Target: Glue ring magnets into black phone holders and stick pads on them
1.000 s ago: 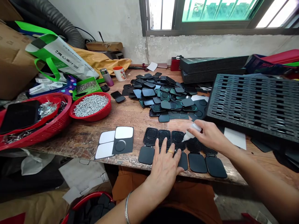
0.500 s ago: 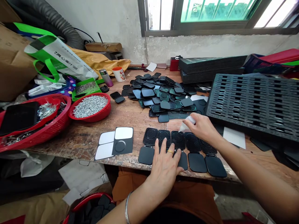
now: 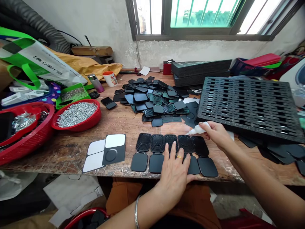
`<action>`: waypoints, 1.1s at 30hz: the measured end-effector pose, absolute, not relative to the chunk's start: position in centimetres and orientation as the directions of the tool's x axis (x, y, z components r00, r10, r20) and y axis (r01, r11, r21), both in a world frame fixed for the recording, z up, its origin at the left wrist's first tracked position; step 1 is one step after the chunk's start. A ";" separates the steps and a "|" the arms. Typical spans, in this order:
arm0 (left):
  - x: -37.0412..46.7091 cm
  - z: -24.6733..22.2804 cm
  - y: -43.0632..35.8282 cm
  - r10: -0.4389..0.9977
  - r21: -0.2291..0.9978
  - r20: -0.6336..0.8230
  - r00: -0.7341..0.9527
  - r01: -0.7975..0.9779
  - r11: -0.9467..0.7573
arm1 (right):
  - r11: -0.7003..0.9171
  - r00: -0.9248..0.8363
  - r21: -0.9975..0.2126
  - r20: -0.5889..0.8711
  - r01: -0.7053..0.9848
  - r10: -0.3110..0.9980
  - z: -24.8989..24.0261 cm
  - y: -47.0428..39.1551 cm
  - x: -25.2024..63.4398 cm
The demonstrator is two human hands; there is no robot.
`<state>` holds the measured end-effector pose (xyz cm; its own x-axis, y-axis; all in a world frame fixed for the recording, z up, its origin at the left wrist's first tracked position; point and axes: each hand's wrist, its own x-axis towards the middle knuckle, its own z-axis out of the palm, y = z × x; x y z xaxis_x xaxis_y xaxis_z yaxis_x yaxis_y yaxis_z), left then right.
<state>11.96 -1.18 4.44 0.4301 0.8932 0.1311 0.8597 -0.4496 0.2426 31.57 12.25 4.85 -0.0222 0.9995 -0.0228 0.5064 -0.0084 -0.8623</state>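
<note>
A row of several black hinged square cases [image 3: 143,142] lies unfolded near the table's front edge, gridded halves at the back and smooth flaps at the front. My left hand [image 3: 175,165] rests with spread fingers on the middle cases, hiding parts of their flaps. My right hand [image 3: 215,135] grips a small white squeeze bottle [image 3: 198,129] with a narrow nozzle. Its tip points down and left, at the back edge of the fourth case [image 3: 186,143]; whether it touches cannot be seen. Left of the row lie white-and-black sheets [image 3: 115,155] with rounded panels.
A heap of black cases [image 3: 154,98] lies behind the row. To the right stands a slotted black foam tray [image 3: 245,108]. At left are a red basket of metal pins [image 3: 77,115], a green tray [image 3: 72,94], a mug [image 3: 110,79] and a tumbler [image 3: 95,83].
Relative to the row, the bottle in my right hand has moved right, from the third case to the fourth. My left hand has also shifted right along the flaps. The camera view has turned slightly.
</note>
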 end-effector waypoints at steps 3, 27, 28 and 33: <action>12.1 4.6 -1.1 0.892 0.208 0.116 0.437 0.868 -0.452 | 0.066 -0.033 -0.775 0.058 0.629 0.998 5.1 12.2 30.8; 12.1 5.0 -0.9 0.891 0.187 0.081 0.446 0.871 -0.453 | 0.324 -0.244 -0.360 0.251 0.875 0.937 7.2 12.0 27.1; 12.1 5.0 -0.9 0.892 0.194 0.079 0.445 0.871 -0.452 | 0.288 -0.210 -0.384 0.233 0.877 0.950 7.3 12.3 27.5; 12.5 5.3 -0.8 0.902 0.239 0.110 0.418 0.869 -0.433 | 0.071 -0.018 -0.699 0.084 0.712 0.996 6.9 12.3 32.0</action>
